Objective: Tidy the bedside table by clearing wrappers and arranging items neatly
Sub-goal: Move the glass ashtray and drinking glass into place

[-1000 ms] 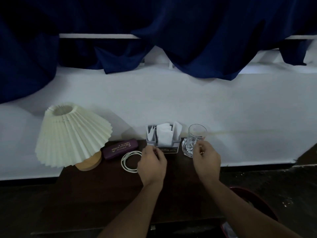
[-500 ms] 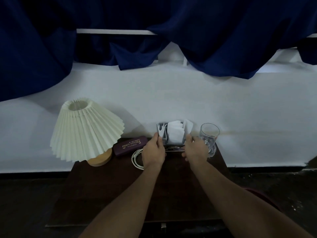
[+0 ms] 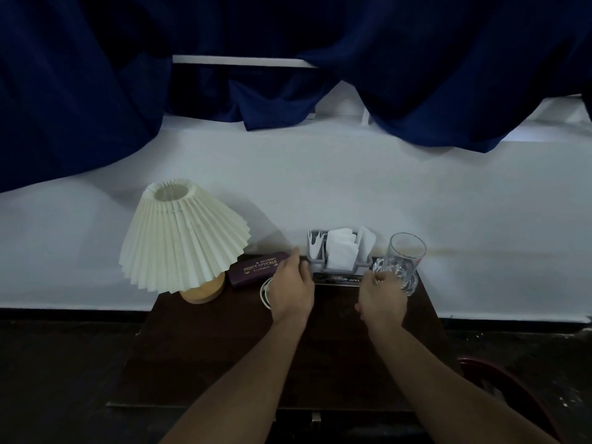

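the dark wooden bedside table (image 3: 224, 363) fills the near view, with a red curved rim (image 3: 499, 379) of something unclear at its right corner. both forearms reach over it to the back edge. the left hand (image 3: 290, 291) lies over a coiled white cable (image 3: 263, 291), its digits fairly straight and loose, gripping nothing, the tips touching or just beside the left end of the grey tissue holder (image 3: 339, 256). the right hand (image 3: 381, 302) has its fingers curled against the foot of the clear glass (image 3: 403, 261); whether they pinch it cannot be told. a purple glasses case (image 3: 258, 273) lies left of the left hand, and a pleated lamp (image 3: 179, 241) stands further left. all of these stand in a row along the white wall (image 3: 320, 187), under a blue curtain (image 3: 96, 91). no wrapper shows, so this looks like the arranging step, with the glass being squared up beside the holder. the next move probably calls for a sure grip low on the glass and a short slide, keeping it clear of the table's right edge. half a second ago both hands bracketed the holder; since then the right hand has gone across to the glass and the left has eased back from the holder's end.
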